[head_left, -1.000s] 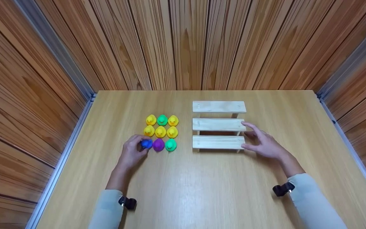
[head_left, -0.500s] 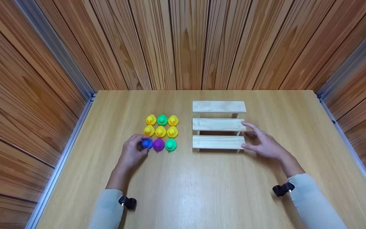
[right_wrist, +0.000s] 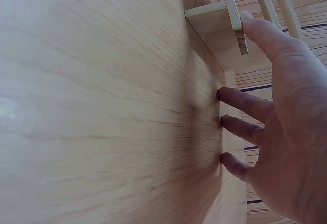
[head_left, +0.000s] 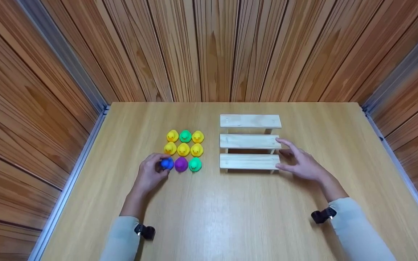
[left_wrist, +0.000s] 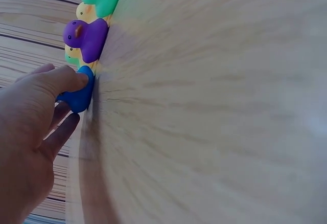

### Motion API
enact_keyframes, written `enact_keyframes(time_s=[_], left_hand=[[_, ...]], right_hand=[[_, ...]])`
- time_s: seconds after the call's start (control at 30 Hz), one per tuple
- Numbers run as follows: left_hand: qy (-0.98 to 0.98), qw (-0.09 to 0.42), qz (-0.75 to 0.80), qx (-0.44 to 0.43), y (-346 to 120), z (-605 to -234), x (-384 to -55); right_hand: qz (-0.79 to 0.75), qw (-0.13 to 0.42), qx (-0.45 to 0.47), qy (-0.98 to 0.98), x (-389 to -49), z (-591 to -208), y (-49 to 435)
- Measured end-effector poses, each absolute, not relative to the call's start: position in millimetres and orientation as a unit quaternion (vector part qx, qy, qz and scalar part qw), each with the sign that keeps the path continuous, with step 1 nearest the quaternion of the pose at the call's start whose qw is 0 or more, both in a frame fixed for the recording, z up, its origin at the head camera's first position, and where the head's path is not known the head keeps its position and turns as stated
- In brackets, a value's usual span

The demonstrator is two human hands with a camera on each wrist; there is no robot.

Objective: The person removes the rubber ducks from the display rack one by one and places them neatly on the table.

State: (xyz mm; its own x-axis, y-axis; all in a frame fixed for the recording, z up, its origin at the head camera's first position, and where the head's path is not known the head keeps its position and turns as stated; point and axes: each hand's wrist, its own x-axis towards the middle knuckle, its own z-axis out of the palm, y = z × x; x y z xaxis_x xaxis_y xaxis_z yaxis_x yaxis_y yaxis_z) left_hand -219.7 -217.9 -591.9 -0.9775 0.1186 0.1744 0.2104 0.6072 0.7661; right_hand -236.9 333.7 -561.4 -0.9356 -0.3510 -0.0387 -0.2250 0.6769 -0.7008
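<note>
In the head view my left hand (head_left: 151, 172) pinches a blue rubber duck (head_left: 167, 163), which stands at the left end of the front row. The left wrist view shows the thumb against the side of the blue duck (left_wrist: 80, 97). Beside it are a purple duck (head_left: 181, 164) and a green duck (head_left: 195, 164). My right hand (head_left: 301, 164) rests at the right end of a pale wooden three-step stand (head_left: 249, 161). Its thumb touches the front step's end and its index finger reaches the middle step. Other fingertips (right_wrist: 225, 95) appear to rest on the table in the right wrist view.
Behind the front row stand two more rows of ducks, yellow ones such as the middle duck (head_left: 183, 149) and one green duck (head_left: 185, 136). Everything stands on a wooden table (head_left: 209, 217). Wood-panelled walls (head_left: 212, 50) rise at the back and sides.
</note>
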Motion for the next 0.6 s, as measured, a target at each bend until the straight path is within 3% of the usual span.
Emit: enact_keyframes(time_s=[0.2,0.6], left_hand=[[-0.895,0.064,-0.431,-0.097,-215.6,-594.2,-217.8],[-0.895,0.014,-0.436,-0.096,-223.2,-584.7,-221.2]], right_hand=[[-0.371,0.089,-0.157,0.911,-235.5,-561.1,335.3],[-0.381,0.106,-0.151,0.906,-235.4,-561.8,341.8]])
